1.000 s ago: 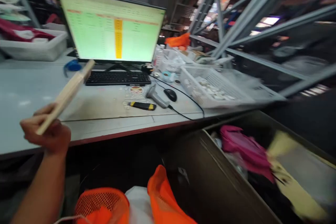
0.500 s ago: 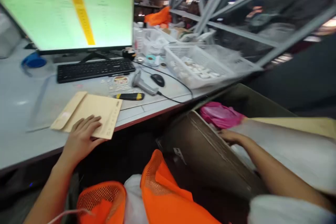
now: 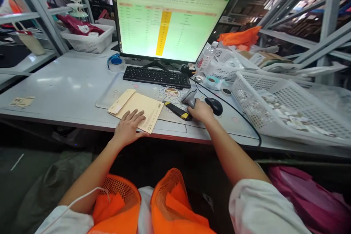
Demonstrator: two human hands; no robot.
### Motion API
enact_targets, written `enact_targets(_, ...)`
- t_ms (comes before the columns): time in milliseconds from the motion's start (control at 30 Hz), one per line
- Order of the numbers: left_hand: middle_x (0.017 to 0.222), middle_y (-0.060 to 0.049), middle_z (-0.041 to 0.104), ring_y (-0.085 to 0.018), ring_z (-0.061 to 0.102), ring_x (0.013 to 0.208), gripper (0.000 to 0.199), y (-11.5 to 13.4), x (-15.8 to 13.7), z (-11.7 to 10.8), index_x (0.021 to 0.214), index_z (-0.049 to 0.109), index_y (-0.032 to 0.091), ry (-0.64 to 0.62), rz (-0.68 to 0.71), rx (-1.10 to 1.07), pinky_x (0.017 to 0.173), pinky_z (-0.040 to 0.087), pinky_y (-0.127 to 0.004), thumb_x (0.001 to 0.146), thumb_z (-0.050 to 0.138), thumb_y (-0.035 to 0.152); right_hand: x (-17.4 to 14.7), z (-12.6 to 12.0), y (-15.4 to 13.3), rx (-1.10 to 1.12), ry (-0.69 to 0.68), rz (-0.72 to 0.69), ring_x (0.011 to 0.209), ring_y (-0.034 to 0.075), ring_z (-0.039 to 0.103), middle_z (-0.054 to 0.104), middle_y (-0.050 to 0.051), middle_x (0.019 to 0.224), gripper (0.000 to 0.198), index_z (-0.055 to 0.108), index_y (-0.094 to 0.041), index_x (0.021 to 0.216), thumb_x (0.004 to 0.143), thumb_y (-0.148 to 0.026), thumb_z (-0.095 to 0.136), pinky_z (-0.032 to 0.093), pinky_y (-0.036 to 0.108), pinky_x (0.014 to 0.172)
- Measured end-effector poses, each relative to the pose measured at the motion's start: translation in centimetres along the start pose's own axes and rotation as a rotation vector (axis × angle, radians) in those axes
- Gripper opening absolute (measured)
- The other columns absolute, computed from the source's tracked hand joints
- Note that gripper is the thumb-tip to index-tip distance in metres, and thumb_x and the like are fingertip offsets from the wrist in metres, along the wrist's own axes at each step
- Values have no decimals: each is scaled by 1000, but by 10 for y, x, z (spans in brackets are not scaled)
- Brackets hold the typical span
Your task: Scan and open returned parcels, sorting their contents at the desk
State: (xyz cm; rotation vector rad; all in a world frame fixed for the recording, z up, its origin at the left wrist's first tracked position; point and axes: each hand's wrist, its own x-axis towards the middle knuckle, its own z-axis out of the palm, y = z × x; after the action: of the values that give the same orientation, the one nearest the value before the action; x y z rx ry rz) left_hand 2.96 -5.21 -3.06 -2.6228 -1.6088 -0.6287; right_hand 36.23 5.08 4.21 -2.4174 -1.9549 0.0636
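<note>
Left hand [image 3: 128, 128] lies spread on the envelope [image 3: 149, 108], near front edge of tabletop [image 3: 63, 87]; right hand [image 3: 202, 110] grips scanner [image 3: 189, 98] — careless pull could drop the envelope.

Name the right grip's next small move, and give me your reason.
Probably raise the scanner and turn its head toward the envelope. The right grip appears to have hold of the scanner's handle, while the left grip lies spread on the envelope, whose printed side faces up on the table.
</note>
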Motion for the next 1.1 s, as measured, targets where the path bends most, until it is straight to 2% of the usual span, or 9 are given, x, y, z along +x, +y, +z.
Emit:
enact_targets(100, 164, -4, 48, -32, 38, 157, 61, 0, 0, 0, 139, 63, 24, 0, -16, -11, 131, 30, -55, 92, 73, 61, 11, -3, -7, -12, 8, 46, 123, 40, 66, 68, 30, 129, 47, 63, -2, 131, 97, -34, 57, 54, 45, 97)
enact_targets(200, 163, -6, 49, -33, 39, 156, 62, 0, 1, 0, 139, 64, 23, -7, -14, -18, 130, 30, -56, 92, 73, 61, 7, -36, -3, 95, -29, -40, 100, 34, 72, 73, 23, 108, 36, 70, -8, 111, 97, -40, 59, 56, 39, 81)
enact_targets(333, 163, -8, 50, -34, 39, 156, 60, 1, 2, 1, 139, 65, 23, -1, -17, -37, 130, 29, -57, 91, 75, 58, -19, -97, -14, 337, -362, -316, 55, 15, 58, 64, 4, 69, 23, 66, -17, 90, 94, -40, 65, 45, 26, 52)
enact_targets(467, 162, -8, 51, -34, 39, 156, 60, 1, 1, 0, 139, 64, 24, 7, -27, -51, 131, 29, -56, 89, 77, 56, -35, -127, -43, 262, -489, -372, 45, 11, 47, 55, -1, 60, 19, 63, -19, 84, 90, -36, 68, 34, 22, 43)
enact_targets(567, 162, -7, 50, -33, 39, 156, 62, 2, 1, -1, 139, 64, 24, 2, -27, -64, 130, 31, -56, 88, 79, 57, -22, -116, -51, 244, -417, -445, 51, 14, 55, 60, 2, 64, 22, 63, -18, 84, 93, -39, 66, 39, 24, 46)
enact_targets(667, 162, -7, 51, -33, 41, 155, 63, 4, 1, -1, 139, 64, 24, 2, -42, -77, 130, 32, -56, 87, 81, 55, 4, -82, -40, 170, -174, -458, 73, 20, 67, 72, 9, 85, 28, 67, -16, 91, 95, -44, 65, 45, 26, 58)
enact_targets(833, 162, -6, 51, -35, 41, 155, 64, 5, 2, 1, 138, 65, 25, 6, -57, -83, 129, 34, -58, 83, 85, 51, 27, -14, -9, 27, 70, -175, 102, 30, 71, 75, 21, 114, 36, 68, -9, 118, 100, -38, 57, 50, 33, 78)
enact_targets(967, 163, -4, 50, -35, 42, 155, 66, 5, 3, 3, 140, 64, 27, -9, -70, -86, 129, 35, -60, 82, 86, 50, 36, 11, 26, 56, 122, -231, 110, 33, 70, 74, 20, 120, 41, 69, -11, 126, 99, -40, 56, 53, 39, 90)
enact_targets(1100, 163, -3, 49, -35, 41, 155, 66, 5, 3, 5, 140, 64, 28, -17, -80, -69, 129, 35, -61, 81, 86, 48, 69, 17, 84, 119, 402, -283, 122, 35, 65, 68, 21, 134, 48, 68, -13, 136, 99, -40, 53, 50, 47, 106)
